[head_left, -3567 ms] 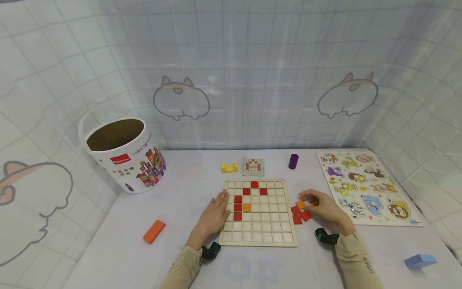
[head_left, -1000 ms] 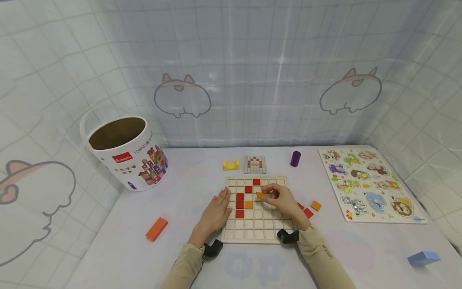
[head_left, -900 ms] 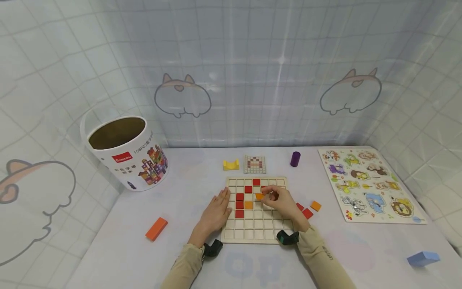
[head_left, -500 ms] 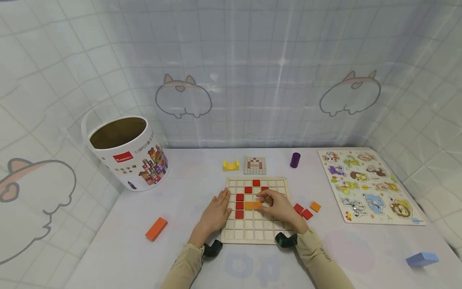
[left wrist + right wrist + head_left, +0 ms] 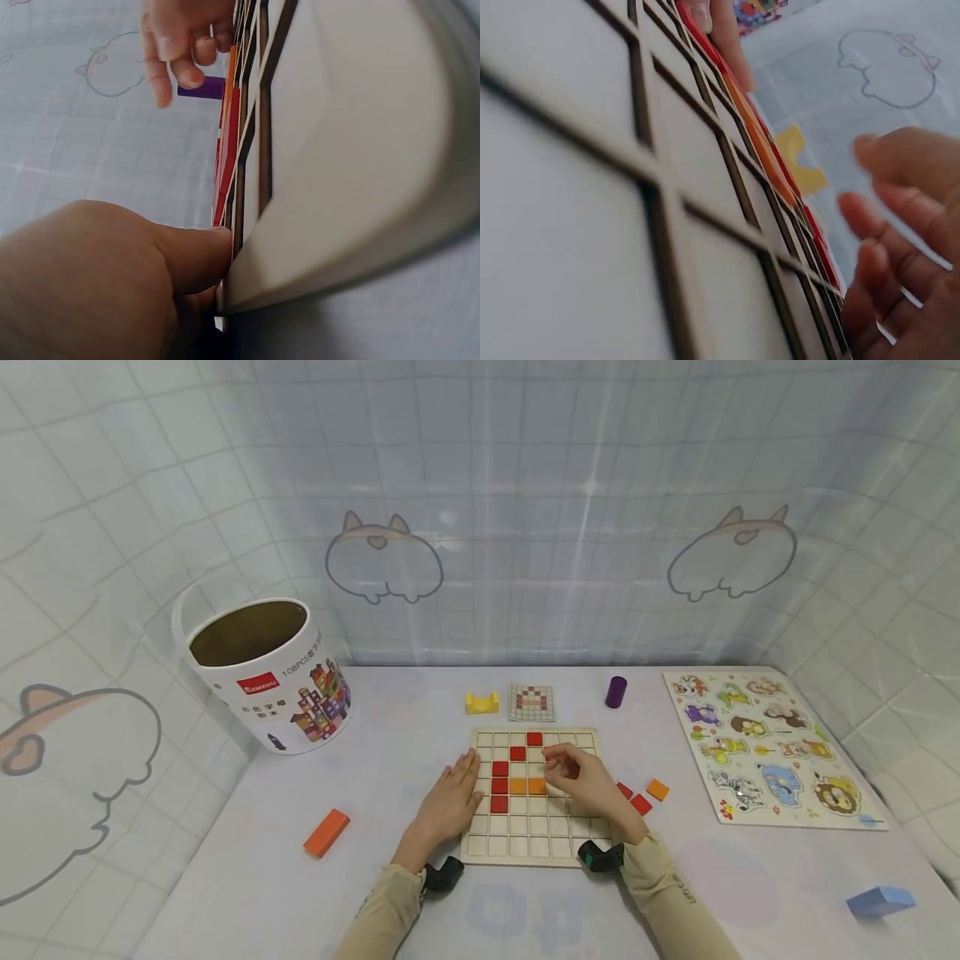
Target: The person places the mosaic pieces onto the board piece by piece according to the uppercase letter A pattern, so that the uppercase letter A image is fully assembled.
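A wooden grid board (image 5: 517, 849) lies in front of me. My left hand (image 5: 448, 795) rests flat along its left edge, fingers straight; in the left wrist view the thumb (image 5: 199, 255) touches the rim. Several red tiles (image 5: 499, 769) sit in cells toward the upper left. Beside them, two orange tiles (image 5: 537, 786) lie side by side in one row. Just right of these, my right hand (image 5: 592, 783) hovers over the board. In the right wrist view its thumb and fingers (image 5: 904, 161) are apart, with nothing between them. That hand hides some upper-right cells.
Loose red tiles (image 5: 641, 803) and an orange tile (image 5: 657, 789) lie right of the board. Behind it are a pattern card (image 5: 532, 702), a yellow block (image 5: 482, 703) and a purple cylinder (image 5: 617, 692). An animal puzzle (image 5: 832, 818), bucket (image 5: 262, 697), orange block (image 5: 327, 833) and blue block (image 5: 880, 902) stand farther out.
My right hand has brought an orange tile from the right-hand pile onto the board beside the first orange one, let go and drawn slightly back. The left hand has stayed in place.
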A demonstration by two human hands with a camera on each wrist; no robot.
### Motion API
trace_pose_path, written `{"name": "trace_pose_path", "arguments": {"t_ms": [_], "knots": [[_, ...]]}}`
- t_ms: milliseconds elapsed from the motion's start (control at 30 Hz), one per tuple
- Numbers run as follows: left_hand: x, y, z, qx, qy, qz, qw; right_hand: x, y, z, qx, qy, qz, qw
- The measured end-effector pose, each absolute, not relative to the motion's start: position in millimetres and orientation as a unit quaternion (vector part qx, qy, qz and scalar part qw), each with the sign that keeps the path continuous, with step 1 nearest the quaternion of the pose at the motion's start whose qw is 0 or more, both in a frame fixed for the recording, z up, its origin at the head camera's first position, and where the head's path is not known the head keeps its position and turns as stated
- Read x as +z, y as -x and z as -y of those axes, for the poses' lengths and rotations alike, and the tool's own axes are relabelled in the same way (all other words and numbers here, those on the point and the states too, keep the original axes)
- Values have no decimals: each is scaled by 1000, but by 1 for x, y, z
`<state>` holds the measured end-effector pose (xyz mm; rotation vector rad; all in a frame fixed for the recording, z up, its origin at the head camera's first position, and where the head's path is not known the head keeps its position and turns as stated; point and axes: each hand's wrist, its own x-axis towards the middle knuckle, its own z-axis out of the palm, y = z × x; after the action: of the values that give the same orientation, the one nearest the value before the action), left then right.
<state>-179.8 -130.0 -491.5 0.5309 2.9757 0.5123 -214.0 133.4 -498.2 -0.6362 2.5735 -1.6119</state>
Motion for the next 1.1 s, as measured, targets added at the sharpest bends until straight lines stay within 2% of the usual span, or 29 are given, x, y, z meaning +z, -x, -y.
{"name": "trace_pose_path", "arguments": {"t_ms": [100, 367, 667, 900, 1100], "knots": [[-491, 179, 130, 164, -172, -971, 39, -491, 214, -140, -535, 187, -824, 15], [-489, 179, 129, 166, -172, -970, 38, -443, 198, -164, -534, 147, -833, -3], [-491, 179, 129, 169, -174, -969, 39, -479, 214, -221, -545, 111, -828, -79], [-492, 179, 130, 170, -175, -969, 41, -486, 208, -249, -536, 49, -841, -58], [-491, 180, 130, 167, -174, -970, 38, -489, 205, -261, -542, 34, -839, -31]]}}
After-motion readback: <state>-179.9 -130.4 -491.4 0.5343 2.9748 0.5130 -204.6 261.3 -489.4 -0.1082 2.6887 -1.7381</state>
